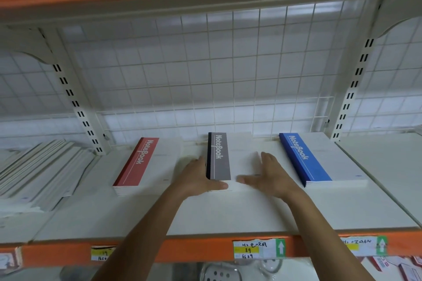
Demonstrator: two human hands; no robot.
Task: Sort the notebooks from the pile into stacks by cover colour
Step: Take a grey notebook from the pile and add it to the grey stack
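fingers [201, 164] frame grey notebook stack [220, 157] on white shelf [228, 212].

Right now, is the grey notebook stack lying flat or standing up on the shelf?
Flat. The grey notebook stack lies cover up on the shelf, title band facing upward.

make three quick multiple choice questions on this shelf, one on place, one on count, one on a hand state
1. Where does the grey stack lie?
A. left of the red one
B. between the red stack and the blue stack
C. on the floor

2. How many colour stacks lie on the shelf?
A. two
B. three
C. five

3. The right hand is
A. open, fingers straight
B. fisted
C. pinching a pen

Answers: B, red lies to its left and blue to its right; B, red, grey and blue; A, its fingers are spread straight beside the grey stack.
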